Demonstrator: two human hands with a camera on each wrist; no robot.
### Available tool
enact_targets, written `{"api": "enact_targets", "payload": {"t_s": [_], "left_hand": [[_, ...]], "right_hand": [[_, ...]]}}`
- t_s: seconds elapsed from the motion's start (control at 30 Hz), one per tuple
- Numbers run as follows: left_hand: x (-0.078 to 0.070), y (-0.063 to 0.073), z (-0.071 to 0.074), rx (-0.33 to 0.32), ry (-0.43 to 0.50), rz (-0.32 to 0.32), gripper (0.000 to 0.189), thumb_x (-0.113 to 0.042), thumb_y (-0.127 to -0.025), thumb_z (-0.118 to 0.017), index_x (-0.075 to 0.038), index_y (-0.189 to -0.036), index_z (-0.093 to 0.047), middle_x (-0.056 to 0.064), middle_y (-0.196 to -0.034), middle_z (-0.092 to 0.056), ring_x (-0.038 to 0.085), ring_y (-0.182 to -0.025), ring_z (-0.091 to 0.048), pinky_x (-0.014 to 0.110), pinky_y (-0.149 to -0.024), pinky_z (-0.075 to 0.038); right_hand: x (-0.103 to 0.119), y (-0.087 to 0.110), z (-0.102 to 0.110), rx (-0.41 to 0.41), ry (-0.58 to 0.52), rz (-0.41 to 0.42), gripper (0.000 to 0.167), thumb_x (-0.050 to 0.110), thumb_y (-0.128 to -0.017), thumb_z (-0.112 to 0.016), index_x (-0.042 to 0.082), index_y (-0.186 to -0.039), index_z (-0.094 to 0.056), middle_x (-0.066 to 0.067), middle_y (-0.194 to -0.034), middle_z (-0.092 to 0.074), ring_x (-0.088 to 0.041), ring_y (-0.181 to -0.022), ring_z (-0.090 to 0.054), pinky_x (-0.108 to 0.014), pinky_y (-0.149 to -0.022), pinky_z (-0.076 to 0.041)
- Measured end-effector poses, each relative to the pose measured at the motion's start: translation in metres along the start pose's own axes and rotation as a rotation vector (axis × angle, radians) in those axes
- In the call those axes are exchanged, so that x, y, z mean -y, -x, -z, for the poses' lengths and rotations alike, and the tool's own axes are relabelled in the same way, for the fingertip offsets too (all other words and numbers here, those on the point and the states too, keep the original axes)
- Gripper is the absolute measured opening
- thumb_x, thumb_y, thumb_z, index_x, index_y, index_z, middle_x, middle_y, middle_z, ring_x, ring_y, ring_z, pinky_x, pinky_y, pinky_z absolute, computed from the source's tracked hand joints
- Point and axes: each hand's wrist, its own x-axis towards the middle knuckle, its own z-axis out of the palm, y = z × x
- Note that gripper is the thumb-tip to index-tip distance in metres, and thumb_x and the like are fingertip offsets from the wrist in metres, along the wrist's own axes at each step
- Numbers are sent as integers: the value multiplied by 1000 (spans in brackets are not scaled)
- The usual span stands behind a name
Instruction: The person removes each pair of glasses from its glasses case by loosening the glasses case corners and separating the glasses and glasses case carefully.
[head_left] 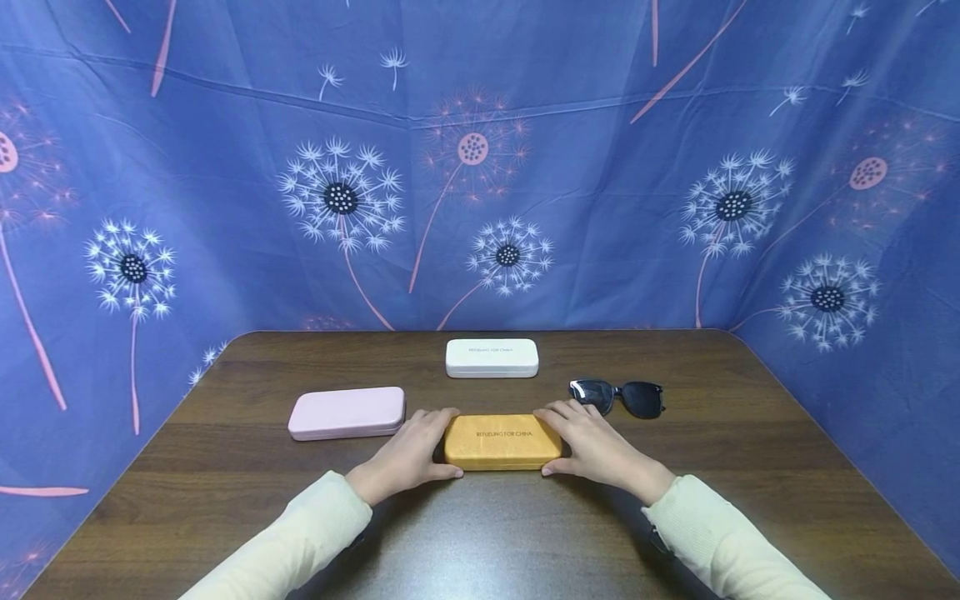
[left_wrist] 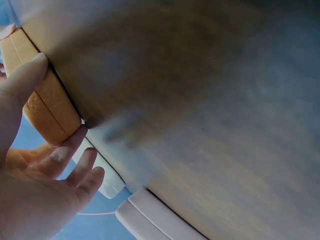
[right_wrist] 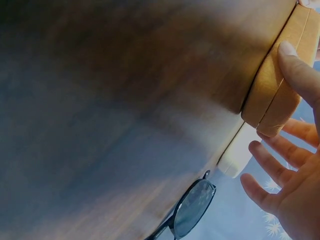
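Head view, yellow case (head_left: 502, 443) between 2 grips (head_left: 406, 453) (head_left: 598, 447)

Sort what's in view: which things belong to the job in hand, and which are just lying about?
In the job, judging by touch:
yellow case, held between left hand and right hand

Apparently just lying about:
pink case
white case
sunglasses

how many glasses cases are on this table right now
3. The yellow case is held between the left hand and the right hand; the pink case lies off to the left; the white case is farther back. No others show.
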Motion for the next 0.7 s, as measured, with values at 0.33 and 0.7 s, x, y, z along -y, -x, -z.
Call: {"api": "enact_targets", "payload": {"t_s": [0.33,0.7], "left_hand": [[1,1,1,8,-21,-6,76,-40,-67,-78,-2,-125,-46,15,-119,-58,31,-105,-53,46,-88,-44],[0,-1,-1,-8,-3,10,75,-38,-65,-79,-3,-123,-46,13,-116,-59,32,-103,-53,48,-86,-44]], "right_hand": [[-2,-1,-1,7,3,-2,77,46,-64,-77,7,-126,-51,-6,-120,-55,-24,-111,-51,-45,-87,-41],[-5,-4,0,-31,55,32,74,51,-62,-76,10,-121,-56,-2,-111,-60,-21,-105,-52,-45,-85,-41]]}}
